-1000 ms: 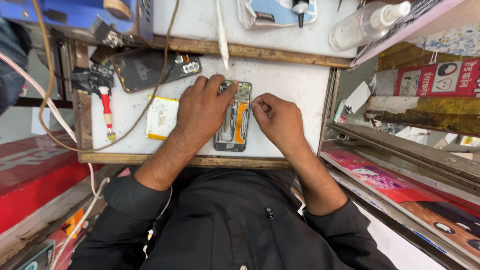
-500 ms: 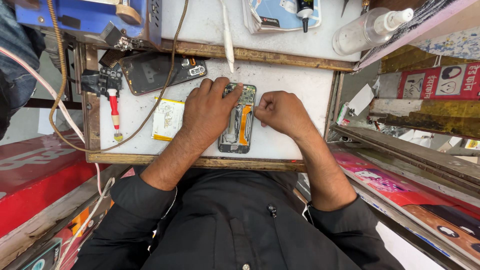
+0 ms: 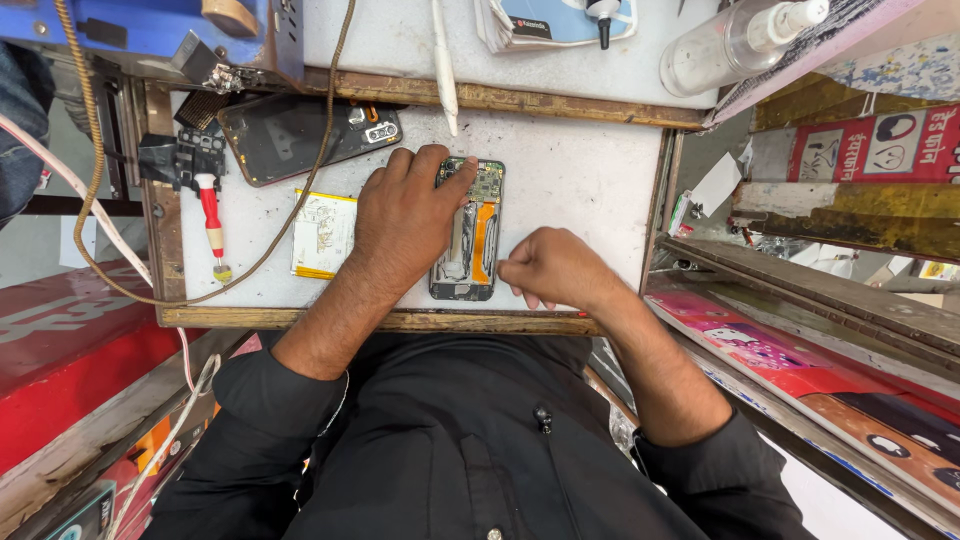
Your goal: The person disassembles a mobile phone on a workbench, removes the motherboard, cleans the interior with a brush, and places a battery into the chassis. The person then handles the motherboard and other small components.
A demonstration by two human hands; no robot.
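The right hand has slid down from the top of the opened phone to its lower right edge, fingers pinched there, while the left hand lies flat pinning it mid-mat, its back cover and battery already removed beside, the board unremoved.

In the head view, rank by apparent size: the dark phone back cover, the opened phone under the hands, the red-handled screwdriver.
1. Dark phone back cover and opened phone: alike, and the phone is partly covered, so unranked.
2. Red-handled screwdriver, clearly smallest.
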